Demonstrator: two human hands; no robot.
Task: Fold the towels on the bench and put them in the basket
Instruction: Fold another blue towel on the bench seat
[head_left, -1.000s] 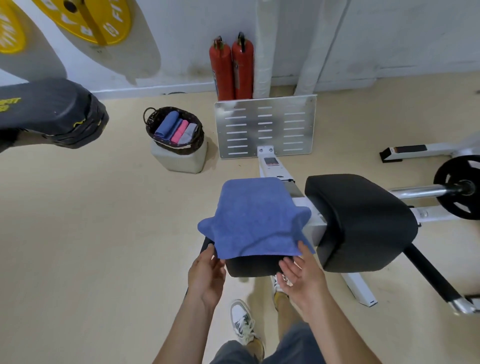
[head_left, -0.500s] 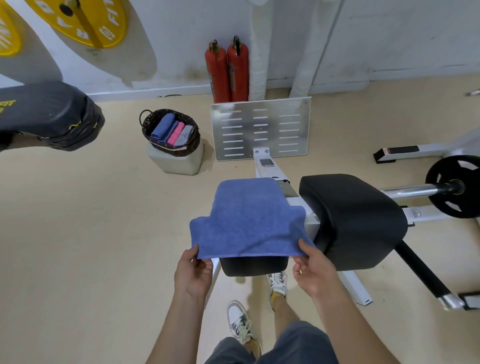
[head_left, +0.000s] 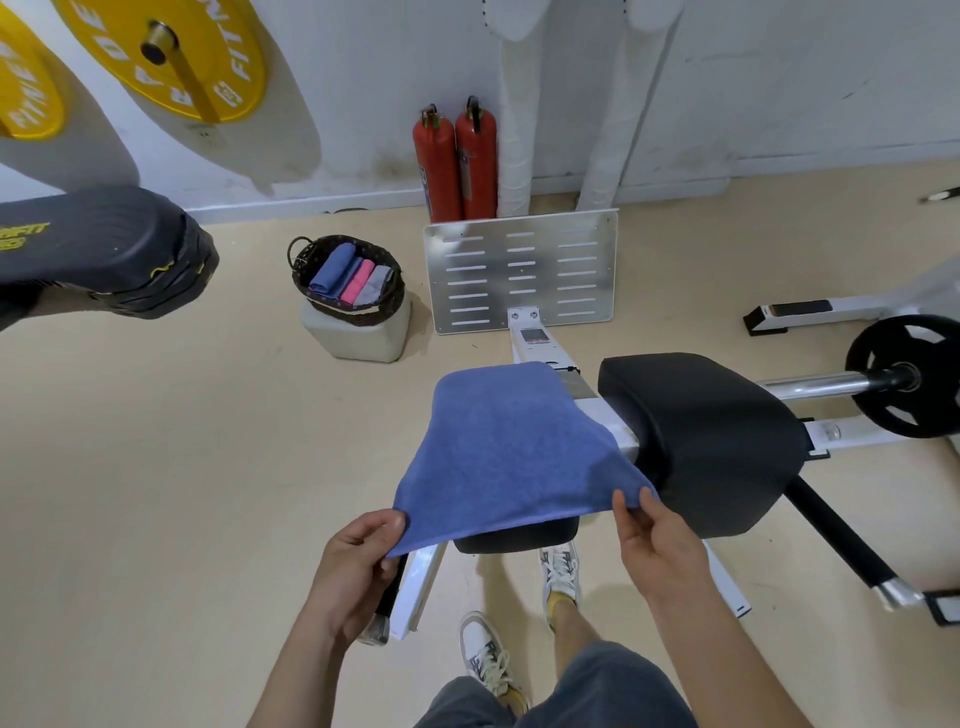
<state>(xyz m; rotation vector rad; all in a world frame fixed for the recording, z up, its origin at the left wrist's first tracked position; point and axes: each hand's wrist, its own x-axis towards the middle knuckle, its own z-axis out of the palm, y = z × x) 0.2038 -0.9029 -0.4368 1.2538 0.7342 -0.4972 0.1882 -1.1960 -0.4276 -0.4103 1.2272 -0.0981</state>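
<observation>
A blue towel (head_left: 511, 447) lies spread over the small black bench pad (head_left: 519, 538), its near edge lifted off the pad. My left hand (head_left: 358, 564) pinches the near left corner. My right hand (head_left: 654, 540) pinches the near right corner. The dark woven basket (head_left: 317, 299) stands on a white block at the far left of the bench and holds three folded towels: blue, pink and grey.
A large black pad (head_left: 706, 436) sits right of the towel, with a barbell plate (head_left: 906, 376) beyond. A metal footplate (head_left: 522, 270) and two red extinguishers (head_left: 457, 161) stand ahead. A black padded bench end (head_left: 98, 249) juts in from the left.
Both hands went from under the towel's near edge to gripping its two near corners and have lifted and stretched that edge toward me.
</observation>
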